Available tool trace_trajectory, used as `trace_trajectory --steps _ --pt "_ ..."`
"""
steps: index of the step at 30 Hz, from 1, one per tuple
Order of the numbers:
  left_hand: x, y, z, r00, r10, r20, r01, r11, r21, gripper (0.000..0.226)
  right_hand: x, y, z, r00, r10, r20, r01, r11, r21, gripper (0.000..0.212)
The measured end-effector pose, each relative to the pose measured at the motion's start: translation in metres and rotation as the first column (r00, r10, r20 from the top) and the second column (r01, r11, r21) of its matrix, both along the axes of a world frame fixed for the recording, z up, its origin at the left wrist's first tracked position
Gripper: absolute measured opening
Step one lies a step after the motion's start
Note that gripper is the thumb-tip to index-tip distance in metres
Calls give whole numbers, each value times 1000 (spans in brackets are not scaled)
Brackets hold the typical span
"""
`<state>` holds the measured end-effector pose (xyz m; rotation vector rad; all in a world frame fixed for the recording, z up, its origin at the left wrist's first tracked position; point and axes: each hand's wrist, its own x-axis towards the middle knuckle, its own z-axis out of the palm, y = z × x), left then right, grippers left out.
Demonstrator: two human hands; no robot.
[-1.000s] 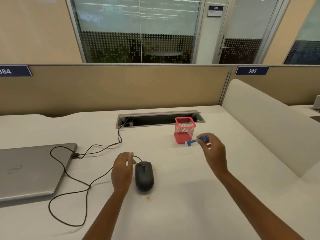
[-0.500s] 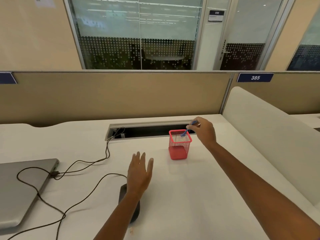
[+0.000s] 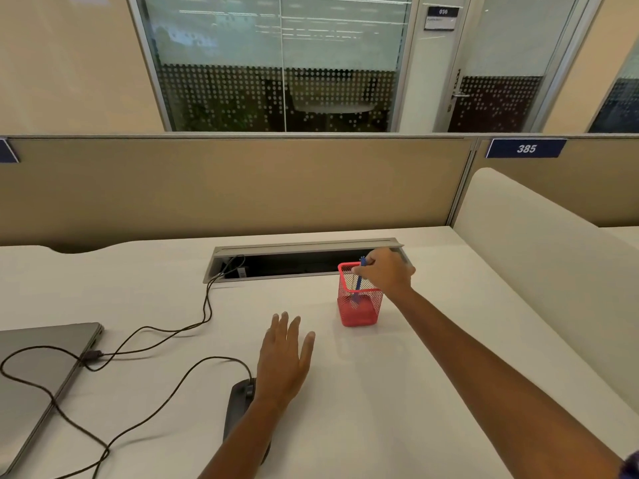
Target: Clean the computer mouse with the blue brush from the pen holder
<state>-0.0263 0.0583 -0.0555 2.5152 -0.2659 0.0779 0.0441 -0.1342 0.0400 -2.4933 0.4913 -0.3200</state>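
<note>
Brush stands inside red mesh holder, pinched by right hand.

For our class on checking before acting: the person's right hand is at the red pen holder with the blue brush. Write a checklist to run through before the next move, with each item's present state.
1. Right hand grips the blue brush near its top: ok.
2. Brush stands inside the red pen holder, lower end down in the mesh: ok.
3. Pen holder upright on the desk: ok.
4. Left hand empty, fingers spread, above the desk: ok.
5. Black mouse lies on the desk, partly hidden by the left forearm; its cleanliness: cannot tell.
6. Mouse cable lies clear of the pen holder: ok.
</note>
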Motion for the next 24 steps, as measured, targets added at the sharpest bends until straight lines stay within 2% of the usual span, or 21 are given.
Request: trace_trajectory --steps 4,7,10,13,16,19,24 --pt "1 1 0 999 -23 46 22 1000 14 49 3 6 1 994 -64 -91 68 997 37 11" --pt "2 1 -1 998 -29 58 28 999 15 48 5 11 2 987 -92 -130 99 994 49 14" --pt "1 2 -1 998 -25 61 24 1000 9 47 6 17 0 984 -107 -146 109 994 0 17" --pt "0 2 -1 997 -18 69 17 1000 7 46 6 23 -3 984 -109 -138 99 993 -71 6" --pt "1 4 -1 997 -12 78 12 1000 -1 45 4 26 -4 984 -109 -143 85 983 -164 9" --pt "1 8 -1 997 2 75 -3 1000 2 45 2 24 -3 988 -81 -132 49 971 -233 2" --pt "1 12 0 996 12 93 -9 1000 -26 44 -2 9 3 998 -8 -62 -3 986 -165 23"
